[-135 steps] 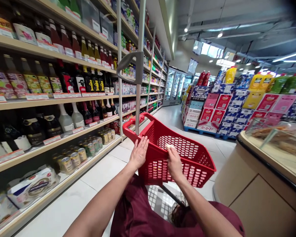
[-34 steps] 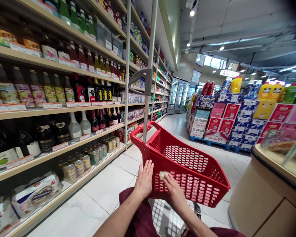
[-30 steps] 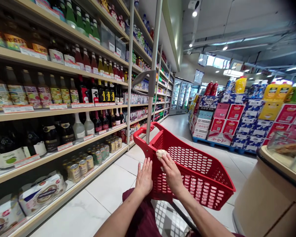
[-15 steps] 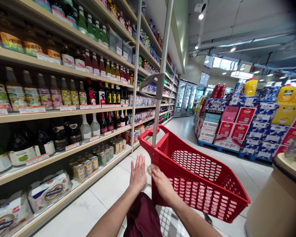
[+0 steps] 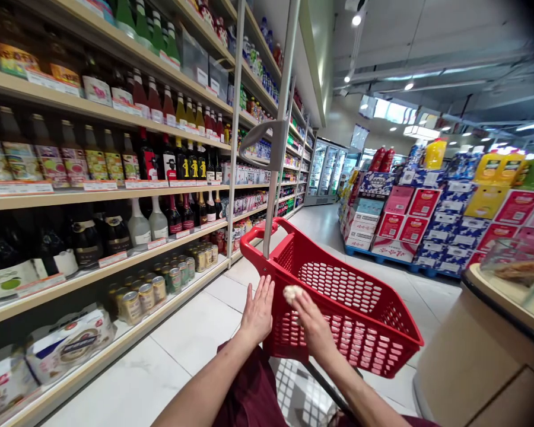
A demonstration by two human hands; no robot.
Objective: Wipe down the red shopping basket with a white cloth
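Observation:
A red plastic shopping cart (image 5: pixel 289 332) with holed sides and a tall metal pole stands right in front of me. My left hand (image 5: pixel 258 308) is at its rear corner, fingers straight and close together, the palm turned down; it appears to rest on the red plastic. Beside the cart's holed side is my right hand (image 5: pixel 314 320), its fingers pinched round a small crumpled off-white wad (image 5: pixel 292 293). The wad looks like cloth or tissue, partly hidden by the fingertips. A grey handle (image 5: pixel 276 145) sits on the pole above.
Shelves (image 5: pixel 89 198) of bottles and cans line the left side. Stacked drink boxes (image 5: pixel 404 219) stand on a blue pallet (image 5: pixel 365 251) at right. Nearer on the right is a rounded beige counter (image 5: pixel 467 344). Glass-door fridges (image 5: pixel 326 172) stand at the aisle's far end.
My right hand has moved up and right along the cart with the wad. The left hand has shifted slightly right, onto the cart's rear corner. The whole view has turned a little rightward.

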